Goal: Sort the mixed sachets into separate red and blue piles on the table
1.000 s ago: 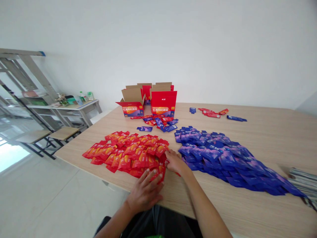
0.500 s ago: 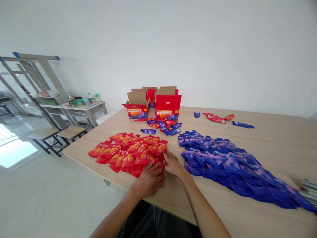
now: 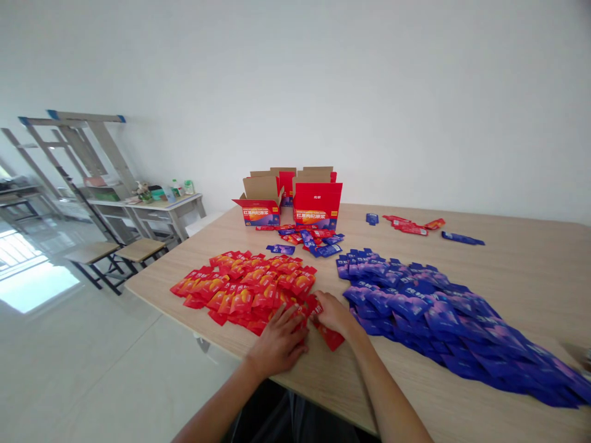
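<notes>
A heap of red sachets [image 3: 244,286] lies on the wooden table [image 3: 392,381] in front of me. My left hand [image 3: 282,341] rests palm down on the heap's near right edge, fingers stretched over the sachets. Pinched in my right hand [image 3: 336,315] is a red sachet [image 3: 314,306], right beside my left fingertips. Another red sachet [image 3: 330,337] slants below that hand, partly covered by it; I cannot tell whether it is gripped too. To the right spreads a long, overlapping pile of blue sachets [image 3: 429,311], apart from both hands.
Behind the heaps stand several open cartons, among them a front left carton [image 3: 261,213] and a front right carton [image 3: 316,209]. Mixed red and blue sachets [image 3: 307,239] lie before them. More loose red sachets [image 3: 409,226] are at the back right. Wooden stools [image 3: 141,249] stand on the left.
My right hand has drawn a red sachet rightward off the heap's edge, and another now shows beneath it. My left hand stays on the heap. The view has shifted slightly.
</notes>
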Demonstrator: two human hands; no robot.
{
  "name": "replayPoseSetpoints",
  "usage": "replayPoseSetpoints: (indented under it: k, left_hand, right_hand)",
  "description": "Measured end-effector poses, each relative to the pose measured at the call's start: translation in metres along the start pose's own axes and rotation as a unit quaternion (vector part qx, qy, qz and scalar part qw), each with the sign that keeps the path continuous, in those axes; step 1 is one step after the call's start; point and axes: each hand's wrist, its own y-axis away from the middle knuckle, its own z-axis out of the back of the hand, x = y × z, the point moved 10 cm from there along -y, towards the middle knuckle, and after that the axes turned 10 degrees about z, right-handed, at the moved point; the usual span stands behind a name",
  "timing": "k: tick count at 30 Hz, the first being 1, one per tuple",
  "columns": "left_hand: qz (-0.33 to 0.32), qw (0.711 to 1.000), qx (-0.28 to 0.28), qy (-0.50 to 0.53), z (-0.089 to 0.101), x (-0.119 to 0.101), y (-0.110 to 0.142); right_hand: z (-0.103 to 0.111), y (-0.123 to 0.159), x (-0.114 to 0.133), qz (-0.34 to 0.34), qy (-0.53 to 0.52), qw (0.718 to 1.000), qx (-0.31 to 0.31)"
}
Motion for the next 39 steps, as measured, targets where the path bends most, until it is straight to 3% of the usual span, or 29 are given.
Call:
replayPoseSetpoints:
  k: [6, 9, 13, 19, 27, 32, 39]
  left_hand:
    - [-0.029, 0.993, -0.088, -0.071, 0.015, -0.016, 0.005]
    - [-0.045, 0.980, -0.180, -0.076, 0.032, -0.027, 0.010]
    - [-0.036, 0.961, -0.265, -0.076, 0.049, -0.032, 0.016]
    - [-0.039, 0.955, -0.280, -0.087, 0.056, -0.034, 0.021]
    - [-0.037, 0.956, -0.281, -0.069, 0.064, -0.032, 0.029]
    - [-0.018, 0.962, -0.262, -0.079, 0.059, -0.029, 0.023]
    - [-0.026, 0.961, -0.268, -0.065, 0.058, -0.021, 0.028]
  right_hand:
    - [0.022, 0.001, -0.009, -0.018, -0.152, 0.987, -0.051]
    - [0.023, 0.001, 0.004, -0.002, -0.340, 0.937, -0.079]
    - [0.008, 0.002, 0.032, 0.001, -0.511, 0.858, -0.051]
    - [-0.006, 0.005, 0.048, -0.023, -0.594, 0.804, -0.022]
    - [-0.016, 0.010, 0.071, 0.011, -0.614, 0.787, 0.059]
    - [-0.019, 0.004, 0.057, -0.030, -0.606, 0.795, 0.014]
    - [-0.023, 0.004, 0.055, -0.035, -0.634, 0.772, -0.007]
